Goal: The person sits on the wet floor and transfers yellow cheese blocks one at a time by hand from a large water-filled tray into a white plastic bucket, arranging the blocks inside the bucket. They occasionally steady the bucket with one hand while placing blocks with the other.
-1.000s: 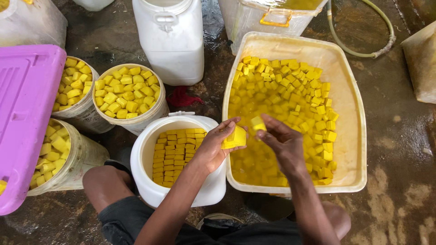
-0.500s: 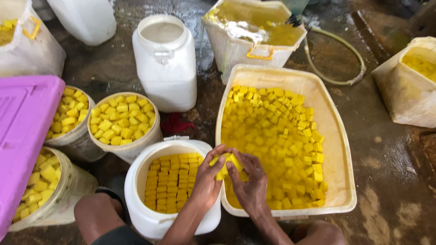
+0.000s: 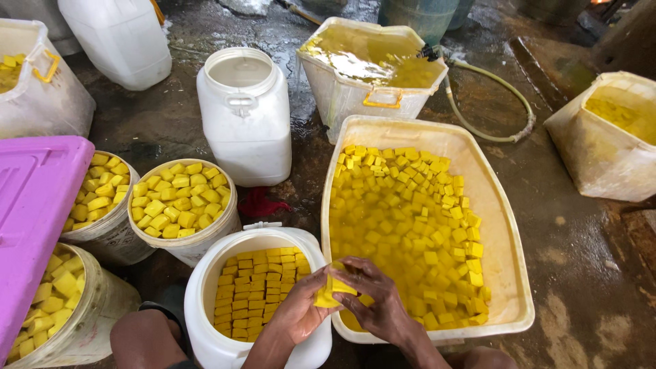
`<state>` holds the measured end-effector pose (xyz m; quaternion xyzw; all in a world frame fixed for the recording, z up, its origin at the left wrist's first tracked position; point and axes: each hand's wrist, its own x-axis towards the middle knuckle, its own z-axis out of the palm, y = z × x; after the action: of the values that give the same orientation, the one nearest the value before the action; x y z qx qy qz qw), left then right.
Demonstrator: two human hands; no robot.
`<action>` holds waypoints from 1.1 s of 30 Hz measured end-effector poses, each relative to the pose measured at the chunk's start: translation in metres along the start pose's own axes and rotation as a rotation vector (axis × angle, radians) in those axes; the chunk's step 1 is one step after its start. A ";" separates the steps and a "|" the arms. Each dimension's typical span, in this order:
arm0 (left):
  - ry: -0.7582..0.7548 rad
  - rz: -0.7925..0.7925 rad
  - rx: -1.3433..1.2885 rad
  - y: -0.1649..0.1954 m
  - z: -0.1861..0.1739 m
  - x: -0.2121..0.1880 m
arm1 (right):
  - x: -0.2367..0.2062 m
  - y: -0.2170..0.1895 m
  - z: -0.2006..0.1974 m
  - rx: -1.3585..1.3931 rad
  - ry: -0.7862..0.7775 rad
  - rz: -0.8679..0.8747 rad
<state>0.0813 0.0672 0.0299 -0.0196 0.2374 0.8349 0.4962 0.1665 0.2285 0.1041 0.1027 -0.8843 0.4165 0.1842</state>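
**Yellow blocks held over the tub's near corner**

Both hands meet at the near left corner of the tub (image 3: 509, 301), right beside the jar (image 3: 260, 342). The left hand (image 3: 301, 311) cups a small stack of blocks (image 3: 328, 292) from below, fingers curled about it; the right hand (image 3: 372, 294) is closed over the top of the same stack, pinching it.

The stack is wet and looks slick, so a loose pinch could let a block slide out, either back into the liquid or onto the muddy floor (image 3: 581, 273) between the vessels. The blocks look soft; squeezing hard might dent their edges. Inside the jar they lie in tight flat rows, and a crooked one would likely upset that packing.

The tub is pale scuffed plastic, rectangular with rounded corners, its cubes sunk in cloudy yellow liquid. The jar is white and round. Two buckets (image 3: 181, 201) on the left hold looser cubes
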 end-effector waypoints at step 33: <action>0.074 0.004 -0.087 0.027 -0.009 0.005 | 0.022 0.023 0.010 0.512 -0.038 -0.056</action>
<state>0.0540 0.0570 0.0304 -0.0715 0.2192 0.8441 0.4842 0.1369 0.2348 0.0914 0.1780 -0.7501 0.6197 0.1470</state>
